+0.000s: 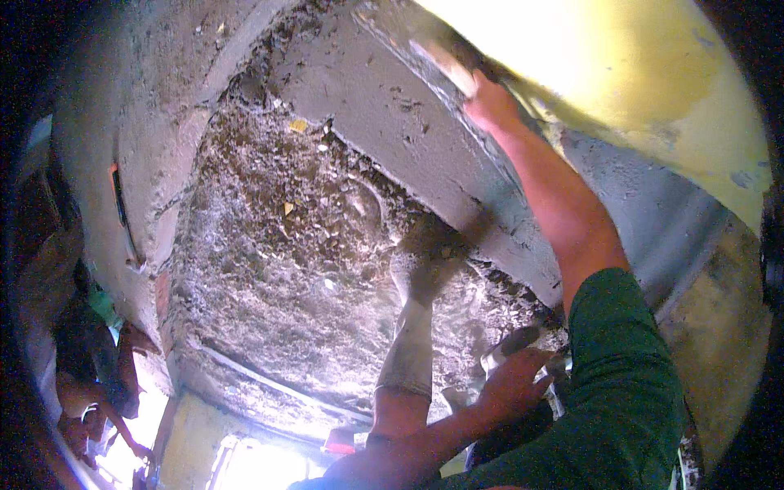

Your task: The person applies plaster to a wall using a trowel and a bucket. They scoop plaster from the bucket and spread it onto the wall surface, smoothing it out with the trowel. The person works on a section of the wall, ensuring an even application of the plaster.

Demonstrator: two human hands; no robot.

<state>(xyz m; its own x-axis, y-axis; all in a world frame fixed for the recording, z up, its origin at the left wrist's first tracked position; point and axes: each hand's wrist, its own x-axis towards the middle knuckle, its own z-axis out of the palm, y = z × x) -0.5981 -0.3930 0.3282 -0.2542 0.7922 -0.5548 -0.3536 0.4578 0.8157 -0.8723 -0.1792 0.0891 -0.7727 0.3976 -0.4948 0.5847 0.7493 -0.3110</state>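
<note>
Up by the yellow wall [678,90], the right hand [494,106] holds a long, pale tool [445,67]. Its fingers look bent round the near end of the tool, though part of the grip is hidden and the tool is blurry. The tool lies along the far edge of a grey band [359,98] that looks like cement. I think it is held this way so that its long side can follow that edge. The right arm is stretched far out, maybe because the edge is a long reach from the body.

Low down, the left hand [516,382] is close to the body, just beside a dark, round-ended thing [516,341]. I cannot tell if its fingers grasp something or are loose, as the things around them are dim and mixed up.

One leg in a pale, muddy boot [411,343] is set down on the rough dirt [286,286], next to the grey band. My guess is that the foot is there to hold the body steady while the arm leans out. Small yellow bits [298,125] lie on the dirt, and a pale bar [278,380] runs along its near side. Over on the left, a thin tool with an orange end [118,196] rests against the grey ledge [139,106], perhaps to be out of the dirt. Another person [86,392] is past the ledge, well apart from the hands
</note>
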